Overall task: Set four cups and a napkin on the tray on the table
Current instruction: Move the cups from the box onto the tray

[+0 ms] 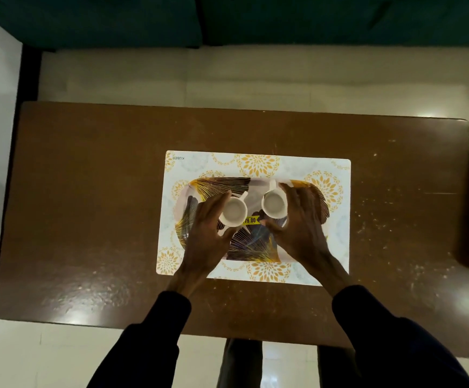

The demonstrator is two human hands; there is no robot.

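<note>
Tray [216,182] w/ two cups: left hand [208,231] loosely cups left cup [234,212], right hand [303,219] likewise right cup [274,204]; grip firmness unclear.

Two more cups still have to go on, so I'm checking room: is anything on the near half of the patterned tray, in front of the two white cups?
Only the hands. The left hand and right hand flank the two white cups; the dark gold-patterned tray shows only its yellow price sticker.
</note>
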